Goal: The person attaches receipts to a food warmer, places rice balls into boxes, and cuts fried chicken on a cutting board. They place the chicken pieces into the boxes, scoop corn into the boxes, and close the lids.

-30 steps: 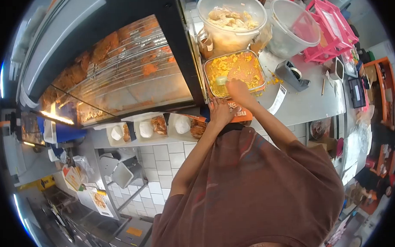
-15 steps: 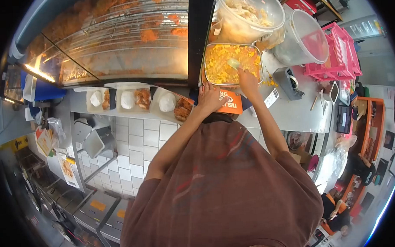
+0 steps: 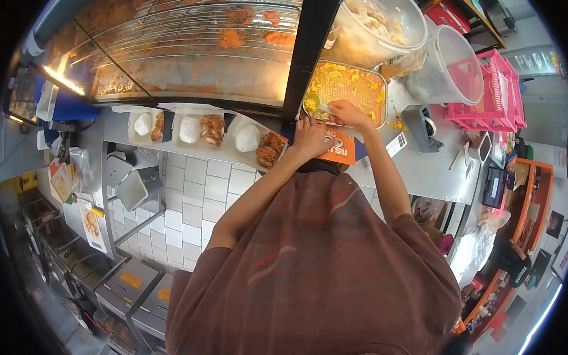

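A metal tray (image 3: 386, 91) holds yellow crumbly pieces that look like scrambled egg (image 3: 333, 75). My right hand (image 3: 350, 114) is closed around the handle of a pale spoon (image 3: 322, 107), whose bowl carries yellow pieces at the tray's near left corner. Just below that corner, my left hand (image 3: 311, 138) grips the far left part of an orange printed food box (image 3: 340, 152), its fingers over the edge. The inside of this box is hidden from me. To its left stand several open boxes (image 3: 236, 153), each with white rice (image 3: 248, 138) and browned fried chicken (image 3: 270, 149).
A glass heated cabinet (image 3: 186, 62) borders the counter at the left. Behind the tray are a tub of pale food (image 3: 379, 33) and a clear tub (image 3: 443, 72). Pink crates (image 3: 503, 101) and a grey tape dispenser (image 3: 423, 129) stand to the right.
My right hand has brought the spoon from the tray's middle to its near left corner, closer to the box. My left hand stays on the box. The view has shifted slightly.
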`<state>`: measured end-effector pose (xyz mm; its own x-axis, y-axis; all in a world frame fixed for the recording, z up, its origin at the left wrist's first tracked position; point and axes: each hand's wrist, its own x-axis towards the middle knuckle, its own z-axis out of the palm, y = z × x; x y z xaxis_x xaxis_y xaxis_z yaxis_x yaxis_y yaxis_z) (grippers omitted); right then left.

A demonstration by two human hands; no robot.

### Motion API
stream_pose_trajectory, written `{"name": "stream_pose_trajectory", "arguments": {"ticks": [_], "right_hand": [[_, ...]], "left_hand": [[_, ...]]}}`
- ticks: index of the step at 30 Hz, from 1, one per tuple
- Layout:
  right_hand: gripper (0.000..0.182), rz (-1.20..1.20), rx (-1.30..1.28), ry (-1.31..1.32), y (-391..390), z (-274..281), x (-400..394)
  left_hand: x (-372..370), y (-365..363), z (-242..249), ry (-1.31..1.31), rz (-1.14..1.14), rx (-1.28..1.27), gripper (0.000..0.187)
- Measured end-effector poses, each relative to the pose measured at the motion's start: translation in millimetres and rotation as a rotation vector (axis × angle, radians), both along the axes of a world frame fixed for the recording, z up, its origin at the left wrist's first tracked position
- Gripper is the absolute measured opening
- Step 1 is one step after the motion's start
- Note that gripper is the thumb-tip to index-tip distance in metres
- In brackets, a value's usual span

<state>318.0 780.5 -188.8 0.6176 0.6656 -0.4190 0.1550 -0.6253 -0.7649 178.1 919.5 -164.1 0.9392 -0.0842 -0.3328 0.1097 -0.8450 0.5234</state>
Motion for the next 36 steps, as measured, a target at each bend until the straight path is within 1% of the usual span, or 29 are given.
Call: {"name": "stream_pose_trajectory", "arguments": {"ticks": [2, 3, 4, 6, 7, 9, 10, 12, 13, 15, 16, 18, 19, 23, 27, 28, 30, 32, 33, 35, 36], "right_hand": [[0.031, -0.102, 0.001, 0.387, -9.5, 12.5, 9.3], [0.029, -0.137, 0.029, 0.482, -13.7, 15.5, 10.4], [0.029, -0.139, 0.029, 0.480, -19.3, 15.0, 10.5], [0.029, -0.295, 0.122, 0.436, -34.7, 11.4, 9.8], [0.029, -0.292, 0.115, 0.436, -50.2, 7.0, 13.7], [0.026, -0.243, 0.082, 0.086, -86.4, 3.9, 22.1], [0.026, -0.243, 0.076, 0.090, -99.3, 5.9, 20.8], [0.020, -0.197, -0.194, -0.490, -119.2, 10.0, 12.0], [0.020, -0.205, -0.199, -0.487, -116.7, 19.6, 2.0], [0.018, -0.076, -0.516, -0.595, -103.2, 32.0, -20.8], [0.018, -0.079, -0.520, -0.591, -96.6, 32.0, -27.4], [0.012, -0.110, -0.498, -0.570, -80.0, 31.8, -36.7], [0.013, -0.117, -0.445, -0.584, -69.8, 39.6, -42.4], [0.014, -0.093, -0.377, -0.539, -40.2, 26.6, -44.8], [0.014, 0.019, -0.293, -0.543, 4.2, 30.1, -49.4], [0.014, 0.063, -0.266, -0.531, 15.2, 30.1, -49.7], [0.014, 0.057, -0.243, -0.514, 26.7, 15.4, -41.6], [0.017, 0.047, 0.015, -0.521, 24.1, -7.6, -23.5], [0.017, 0.053, 0.020, -0.525, 19.7, -7.0, -15.8], [0.024, -0.130, 0.018, 0.200, 6.0, -4.1, 0.1], [0.024, -0.127, 0.019, 0.196, -0.5, -2.0, 2.9]], "left_hand": [[-0.5, 0.2, -1.5, -0.022, 0.012, 0.007, 0.078], [-0.5, 0.7, -0.6, -0.004, 0.003, 0.004, 0.078], [0.2, 0.9, 0.4, 0.012, -0.005, 0.000, 0.078], [-0.4, 1.0, 0.8, 0.009, 0.005, -0.009, 0.078], [-1.2, 0.7, -0.2, 0.009, 0.015, -0.016, 0.078], [-2.7, -1.2, -3.4, -0.019, 0.040, -0.041, 0.077], [-4.5, -1.0, -4.0, -0.047, 0.060, -0.057, 0.077], [-1.3, 4.4, -2.1, -0.011, 0.036, -0.069, 0.075], [1.4, 5.8, -2.5, 0.019, 0.011, -0.078, 0.074], [1.5, 5.6, -4.5, 0.020, 0.000, -0.079, 0.072], [1.7, 5.3, -5.0, 0.015, 0.000, -0.073, 0.071], [2.7, 5.1, -4.5, 0.014, -0.003, -0.079, 0.071], [1.8, 5.6, -3.3, 0.013, -0.004, -0.082, 0.072], [1.5, 6.9, 3.4, 0.018, -0.015, -0.087, 0.076], [0.0, 7.4, -4.1, -0.050, 0.003, -0.107, 0.078], [0.8, 7.7, -3.4, -0.029, -0.027, -0.063, 0.078], [2.9, 7.3, -2.8, -0.011, -0.053, -0.017, 0.079], [0.4, 6.2, -5.4, -0.070, -0.025, -0.038, 0.080], [0.6, 6.1, -6.4, -0.074, -0.018, -0.034, 0.080], [0.9, 4.9, -7.9, -0.060, -0.012, -0.060, 0.081], [0.3, 5.3, -8.7, -0.064, -0.009, -0.058, 0.081]]}}
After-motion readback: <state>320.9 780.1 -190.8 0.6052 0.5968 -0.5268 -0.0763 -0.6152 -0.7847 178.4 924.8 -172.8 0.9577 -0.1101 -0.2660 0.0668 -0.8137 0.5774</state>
